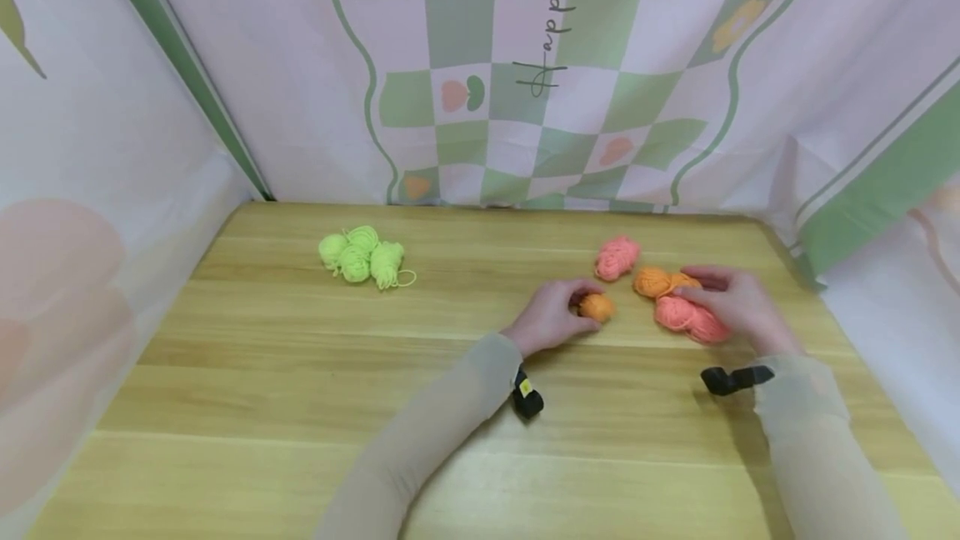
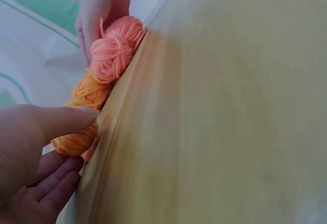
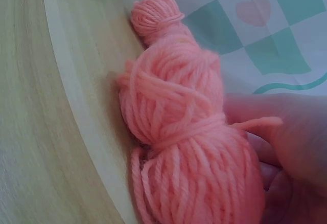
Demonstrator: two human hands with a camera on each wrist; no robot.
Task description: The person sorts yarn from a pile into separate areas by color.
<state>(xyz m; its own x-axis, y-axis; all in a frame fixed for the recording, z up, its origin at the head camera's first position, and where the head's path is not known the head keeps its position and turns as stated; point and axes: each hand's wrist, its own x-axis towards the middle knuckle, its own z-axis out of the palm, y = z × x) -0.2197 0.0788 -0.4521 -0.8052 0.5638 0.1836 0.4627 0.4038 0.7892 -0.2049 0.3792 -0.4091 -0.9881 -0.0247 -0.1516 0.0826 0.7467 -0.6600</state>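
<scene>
My left hand (image 1: pixel 551 317) curls its thumb and fingers around a small orange yarn ball (image 1: pixel 597 307) on the table. To its right, my right hand (image 1: pixel 738 307) grips the right end of a two-lobed orange yarn skein (image 1: pixel 652 282) between thumb and forefinger. A pink yarn skein (image 1: pixel 692 321) lies just in front of that skein, below the right hand; it fills much of the right wrist view, where the skein (image 3: pixel 199 168) hides part of the fingers. Another pink yarn skein (image 1: pixel 617 257) lies farther back, between the hands.
Several lime-green yarn balls (image 1: pixel 356 261) sit clustered at the back left of the wooden table (image 1: pixel 300 407), one with a loose loop of yarn. A checkered cloth (image 1: pixel 525 107) hangs behind the table's back edge, and printed cloth hangs on both sides.
</scene>
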